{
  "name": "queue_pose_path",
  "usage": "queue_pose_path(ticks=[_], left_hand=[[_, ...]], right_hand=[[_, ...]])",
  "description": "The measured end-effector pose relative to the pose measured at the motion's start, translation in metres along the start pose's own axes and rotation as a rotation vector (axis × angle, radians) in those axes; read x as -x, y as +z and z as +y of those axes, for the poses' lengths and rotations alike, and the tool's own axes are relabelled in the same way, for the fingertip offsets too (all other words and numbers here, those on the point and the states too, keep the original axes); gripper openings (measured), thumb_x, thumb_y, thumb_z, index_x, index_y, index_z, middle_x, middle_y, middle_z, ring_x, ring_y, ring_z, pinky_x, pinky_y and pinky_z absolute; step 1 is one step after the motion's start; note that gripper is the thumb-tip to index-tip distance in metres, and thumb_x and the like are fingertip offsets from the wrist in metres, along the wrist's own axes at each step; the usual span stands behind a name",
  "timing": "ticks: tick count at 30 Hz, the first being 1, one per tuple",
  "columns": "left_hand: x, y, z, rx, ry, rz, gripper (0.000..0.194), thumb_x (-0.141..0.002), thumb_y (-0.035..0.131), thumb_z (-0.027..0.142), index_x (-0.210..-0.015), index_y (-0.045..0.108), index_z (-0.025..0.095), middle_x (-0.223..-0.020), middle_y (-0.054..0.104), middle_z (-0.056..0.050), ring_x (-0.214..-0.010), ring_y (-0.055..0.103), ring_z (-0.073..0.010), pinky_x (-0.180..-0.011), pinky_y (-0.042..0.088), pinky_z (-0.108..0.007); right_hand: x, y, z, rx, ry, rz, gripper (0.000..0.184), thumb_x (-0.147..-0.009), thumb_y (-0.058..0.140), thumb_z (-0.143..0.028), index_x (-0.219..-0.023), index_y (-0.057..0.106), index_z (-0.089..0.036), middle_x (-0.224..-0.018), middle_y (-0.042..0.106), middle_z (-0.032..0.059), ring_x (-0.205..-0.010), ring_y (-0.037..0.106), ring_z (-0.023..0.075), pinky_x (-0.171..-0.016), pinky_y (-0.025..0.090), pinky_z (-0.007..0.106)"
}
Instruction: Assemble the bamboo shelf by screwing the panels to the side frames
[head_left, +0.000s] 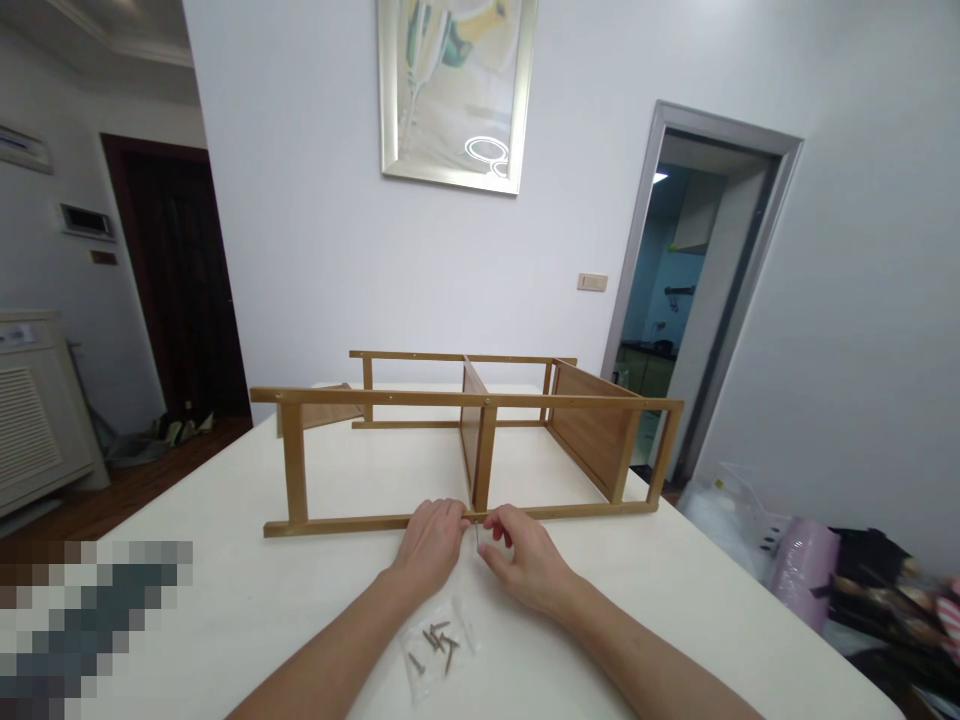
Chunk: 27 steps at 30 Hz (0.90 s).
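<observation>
A wooden shelf frame (484, 450) lies on its side on the white table, with a middle shelf panel (471, 430) and another shelf panel (592, 425) toward its right end. My left hand (433, 540) grips the near bottom rail, just left of the middle joint. At that joint my right hand (525, 560) pinches a thin metal rod that looks like a hex key (477, 536). Its tip meets the rail; the fastener there is too small to see. A clear plastic bag (420, 680) with several screws (437, 640) lies between my forearms.
A loose wooden panel (322, 405) lies behind the frame's left end. The white table (225, 580) reaches toward the wall. Wrapped packing material (802, 570) and other items are heaped beyond the table's right edge. A doorway (660, 300) opens at the right.
</observation>
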<state>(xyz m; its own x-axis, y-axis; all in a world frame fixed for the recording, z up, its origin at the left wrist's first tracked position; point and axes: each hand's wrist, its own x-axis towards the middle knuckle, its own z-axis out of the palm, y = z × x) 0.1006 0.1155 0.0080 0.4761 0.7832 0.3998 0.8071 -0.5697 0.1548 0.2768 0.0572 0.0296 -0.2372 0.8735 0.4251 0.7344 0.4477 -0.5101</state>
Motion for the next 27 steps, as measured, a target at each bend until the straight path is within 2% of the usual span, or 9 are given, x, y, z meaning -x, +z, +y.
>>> queue_pose_path(ticks=[3,7,14,18,23,27], left_hand=[[0.0,0.001,-0.001,0.004,0.004,0.0,0.025,-0.097,0.036,0.021,-0.099,0.06,0.017,-0.095,0.069,-0.008,-0.09,0.061,-0.0235,-0.083,0.04,-0.038],[-0.001,0.003,-0.002,0.003,0.009,0.002,0.026,-0.097,0.034,0.022,-0.099,0.06,0.017,-0.096,0.068,-0.009,-0.091,0.061,-0.023,-0.083,0.039,-0.038],[-0.002,0.006,-0.003,-0.002,0.005,0.001,0.025,-0.096,0.036,0.021,-0.1,0.06,0.018,-0.096,0.068,-0.009,-0.092,0.061,-0.0227,-0.084,0.039,-0.037],[-0.001,0.004,-0.002,0.004,0.01,0.004,0.026,-0.097,0.035,0.021,-0.099,0.06,0.017,-0.095,0.068,-0.009,-0.092,0.061,-0.0231,-0.084,0.039,-0.037],[-0.001,0.002,0.0,0.007,-0.006,-0.007,0.024,-0.097,0.036,0.021,-0.098,0.06,0.017,-0.096,0.068,-0.009,-0.092,0.061,-0.0229,-0.084,0.04,-0.037],[-0.001,0.001,0.0,0.006,-0.014,-0.016,0.024,-0.096,0.037,0.021,-0.099,0.061,0.017,-0.097,0.068,-0.009,-0.093,0.061,-0.0229,-0.085,0.04,-0.037]], right_hand=[[0.004,-0.004,-0.006,0.244,-0.088,0.001,0.021,-0.081,0.063,-0.03,-0.097,0.054,-0.02,-0.099,0.06,0.0064,-0.086,0.055,0.0196,-0.073,0.041,0.031],[0.006,-0.005,-0.014,0.472,-0.163,-0.028,0.013,-0.082,0.061,-0.025,-0.09,0.053,-0.019,-0.097,0.06,0.0084,-0.088,0.054,0.022,-0.07,0.04,0.032],[0.006,-0.001,-0.02,0.603,-0.239,-0.005,0.001,-0.086,0.055,-0.019,-0.085,0.055,-0.018,-0.09,0.06,0.0098,-0.085,0.053,0.0229,-0.064,0.036,0.032],[0.008,0.005,-0.018,0.634,-0.24,-0.01,0.008,-0.088,0.05,-0.018,-0.084,0.058,-0.017,-0.084,0.061,0.0097,-0.082,0.053,0.023,-0.063,0.035,0.032],[0.008,0.011,-0.014,0.515,-0.114,-0.034,0.018,-0.091,0.048,-0.022,-0.078,0.06,-0.017,-0.076,0.063,0.0089,-0.074,0.056,0.0206,-0.063,0.033,0.031],[0.003,0.018,-0.013,0.219,0.153,-0.034,0.025,-0.088,0.051,-0.025,-0.064,0.059,-0.018,-0.063,0.061,0.0039,-0.057,0.049,0.0145,-0.056,0.029,0.027]])
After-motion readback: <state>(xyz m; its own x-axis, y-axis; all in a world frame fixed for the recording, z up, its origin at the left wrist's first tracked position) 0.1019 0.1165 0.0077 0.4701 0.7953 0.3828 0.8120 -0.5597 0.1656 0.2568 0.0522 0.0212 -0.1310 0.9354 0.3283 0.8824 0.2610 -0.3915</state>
